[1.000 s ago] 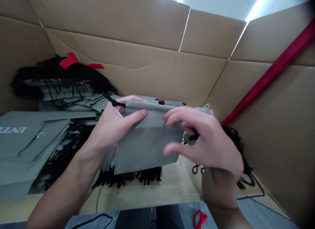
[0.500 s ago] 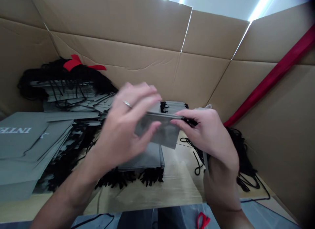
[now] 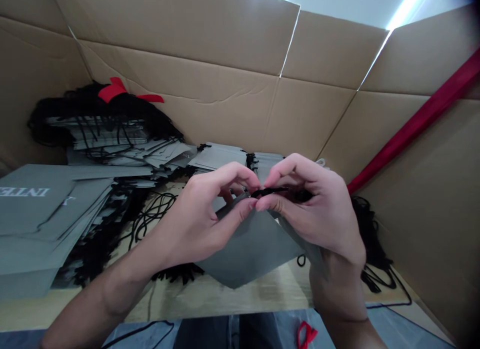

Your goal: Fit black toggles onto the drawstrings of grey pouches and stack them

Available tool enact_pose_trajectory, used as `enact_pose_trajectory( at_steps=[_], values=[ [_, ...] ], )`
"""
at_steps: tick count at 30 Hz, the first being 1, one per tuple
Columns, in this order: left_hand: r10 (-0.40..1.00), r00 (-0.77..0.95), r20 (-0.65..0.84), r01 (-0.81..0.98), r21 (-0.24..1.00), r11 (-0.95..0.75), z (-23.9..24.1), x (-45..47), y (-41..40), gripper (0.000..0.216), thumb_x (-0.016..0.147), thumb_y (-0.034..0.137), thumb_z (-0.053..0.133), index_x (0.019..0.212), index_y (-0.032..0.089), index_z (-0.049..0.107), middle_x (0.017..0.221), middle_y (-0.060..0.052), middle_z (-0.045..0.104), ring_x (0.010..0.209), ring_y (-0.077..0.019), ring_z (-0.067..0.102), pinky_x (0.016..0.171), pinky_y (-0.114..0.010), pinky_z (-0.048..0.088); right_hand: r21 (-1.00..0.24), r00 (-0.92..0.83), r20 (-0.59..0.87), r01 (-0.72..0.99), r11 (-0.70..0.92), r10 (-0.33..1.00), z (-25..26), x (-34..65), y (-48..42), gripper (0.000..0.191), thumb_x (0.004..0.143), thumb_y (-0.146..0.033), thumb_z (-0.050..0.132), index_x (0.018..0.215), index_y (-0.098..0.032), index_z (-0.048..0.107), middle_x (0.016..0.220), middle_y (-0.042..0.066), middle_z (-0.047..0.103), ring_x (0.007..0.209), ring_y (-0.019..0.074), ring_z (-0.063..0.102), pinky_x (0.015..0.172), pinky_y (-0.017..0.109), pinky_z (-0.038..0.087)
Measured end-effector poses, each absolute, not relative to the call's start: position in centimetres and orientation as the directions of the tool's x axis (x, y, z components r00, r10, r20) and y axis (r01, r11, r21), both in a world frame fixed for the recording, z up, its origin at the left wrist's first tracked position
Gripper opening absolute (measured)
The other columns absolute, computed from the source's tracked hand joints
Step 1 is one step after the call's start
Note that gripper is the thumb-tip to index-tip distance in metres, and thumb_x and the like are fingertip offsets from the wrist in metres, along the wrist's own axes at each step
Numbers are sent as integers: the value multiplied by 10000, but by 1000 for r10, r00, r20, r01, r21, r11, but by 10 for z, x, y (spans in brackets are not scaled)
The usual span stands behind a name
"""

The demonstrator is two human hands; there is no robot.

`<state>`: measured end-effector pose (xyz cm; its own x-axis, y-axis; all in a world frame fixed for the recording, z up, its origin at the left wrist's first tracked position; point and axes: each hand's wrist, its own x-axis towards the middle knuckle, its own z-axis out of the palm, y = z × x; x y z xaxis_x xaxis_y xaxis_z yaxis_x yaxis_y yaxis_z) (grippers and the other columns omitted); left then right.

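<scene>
A grey paper bag point(image 3: 250, 249) hangs tilted above the wooden table, held at its top edge between both hands. My left hand point(image 3: 204, 219) pinches that edge with thumb and fingers curled. My right hand point(image 3: 315, 209) faces it, its fingertips closed on a black cord point(image 3: 268, 192) at the bag's top. The fingertips of both hands meet over the cord. More flat grey bags point(image 3: 221, 156) lie just behind the hands.
Cardboard walls point(image 3: 225, 79) close in the back and sides. A stack of grey bags with black cords and a red ribbon point(image 3: 112, 90) sits at back left, larger printed grey bags point(image 3: 33, 214) at left. Loose black cords point(image 3: 369, 239) and a red strip point(image 3: 412, 124) lie at right.
The bag was held flat facing me, then turned edge-on. Now it hangs corner-down and both hands have come together, pinching at its top edge and cord.
</scene>
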<state>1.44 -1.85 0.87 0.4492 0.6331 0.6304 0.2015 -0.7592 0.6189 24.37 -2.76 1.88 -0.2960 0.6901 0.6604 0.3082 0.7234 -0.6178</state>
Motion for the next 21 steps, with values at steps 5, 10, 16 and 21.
enact_pose_trajectory(
  at_steps=[5, 10, 16, 21],
  values=[
    [641, 391, 660, 150, 642, -752, 6, 17, -20, 169, 1031, 180, 738, 1180, 222, 807, 1006, -21, 850, 898, -167, 801, 755, -275, 620, -577, -249, 699, 356, 735, 670, 21, 239, -29, 213, 898, -182, 986, 913, -269, 793, 803, -67, 791, 650, 107, 673, 588, 225, 551],
    [610, 309, 730, 218, 569, -793, 4, 18, -19, 97, 1041, 222, 780, 1115, 218, 842, 988, -17, 858, 864, -155, 777, 777, -283, 599, -537, -212, 725, 423, 730, 656, 24, 240, -33, 53, 1014, -252, 867, 983, -278, 833, 914, -9, 821, 744, 145, 716, 577, 248, 560],
    [580, 360, 731, 245, 526, -814, 4, 17, -17, 102, 1080, 232, 735, 1083, 199, 832, 947, -12, 834, 811, -137, 733, 724, -282, 537, -529, -241, 716, 426, 734, 656, 25, 248, -34, 74, 1027, -224, 825, 1037, -295, 842, 967, 2, 816, 784, 156, 730, 585, 247, 573],
    [573, 374, 729, 253, 514, -820, 6, 17, -17, 93, 1078, 222, 742, 1065, 205, 833, 957, 4, 846, 822, -126, 741, 750, -266, 546, -535, -255, 714, 402, 743, 652, 28, 251, -32, 93, 1015, -225, 859, 948, -281, 825, 900, -18, 813, 750, 146, 732, 587, 241, 580]
  ],
)
